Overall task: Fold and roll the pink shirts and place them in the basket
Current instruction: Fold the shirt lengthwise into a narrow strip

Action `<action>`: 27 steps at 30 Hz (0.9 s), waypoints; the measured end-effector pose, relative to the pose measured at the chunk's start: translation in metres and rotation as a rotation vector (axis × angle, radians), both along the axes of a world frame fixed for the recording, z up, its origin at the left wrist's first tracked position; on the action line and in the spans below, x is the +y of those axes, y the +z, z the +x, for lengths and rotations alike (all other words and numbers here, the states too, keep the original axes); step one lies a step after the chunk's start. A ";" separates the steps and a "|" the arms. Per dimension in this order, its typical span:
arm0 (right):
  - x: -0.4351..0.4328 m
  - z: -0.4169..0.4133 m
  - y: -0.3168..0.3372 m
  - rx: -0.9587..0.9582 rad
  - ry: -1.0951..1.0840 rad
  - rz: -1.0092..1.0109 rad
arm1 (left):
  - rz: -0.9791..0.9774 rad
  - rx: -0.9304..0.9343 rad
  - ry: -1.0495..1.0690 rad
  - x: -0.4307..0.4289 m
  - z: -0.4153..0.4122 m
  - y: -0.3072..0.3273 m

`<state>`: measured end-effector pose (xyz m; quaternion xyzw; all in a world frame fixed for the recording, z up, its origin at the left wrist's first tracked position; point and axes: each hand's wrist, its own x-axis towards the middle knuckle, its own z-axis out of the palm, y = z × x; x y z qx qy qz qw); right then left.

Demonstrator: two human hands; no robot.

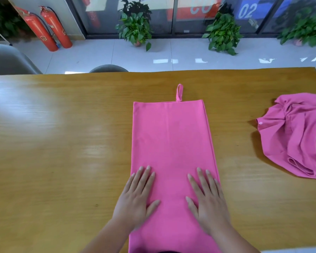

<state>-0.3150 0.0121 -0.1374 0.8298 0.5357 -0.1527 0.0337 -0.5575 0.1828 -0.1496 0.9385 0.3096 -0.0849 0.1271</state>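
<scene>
A pink shirt lies folded into a long flat strip down the middle of the wooden table, with a small loop sticking out at its far edge. My left hand rests flat on the strip's near left part, fingers straight. My right hand presses flat on the near right part, fingers spread. A second pink shirt lies crumpled at the table's right edge, a white button showing. No basket is in view.
Two grey chairs stand behind the table's far left edge. Beyond them are two red fire extinguishers and potted plants on a tiled floor by a glass wall.
</scene>
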 end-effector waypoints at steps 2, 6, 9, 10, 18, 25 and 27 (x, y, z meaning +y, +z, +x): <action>0.007 0.012 -0.001 -0.009 0.013 -0.036 | -0.003 0.042 -0.029 0.013 0.007 0.002; 0.059 0.046 -0.005 -0.050 0.040 -0.040 | 0.040 0.152 -0.027 0.061 0.045 0.002; 0.099 0.060 0.000 -0.073 -0.007 -0.081 | 0.096 0.242 0.018 0.086 0.076 0.015; 0.108 0.055 0.004 -0.070 -0.021 -0.076 | 0.108 0.232 0.031 0.085 0.085 0.020; 0.021 -0.023 -0.004 -0.004 0.002 -0.006 | -0.016 0.014 0.004 -0.013 0.021 -0.001; 0.010 0.021 -0.004 -0.037 -0.008 -0.051 | 0.032 0.097 -0.037 0.021 0.005 0.001; 0.037 0.036 -0.006 -0.065 -0.012 -0.049 | 0.062 0.142 -0.043 0.050 0.025 0.000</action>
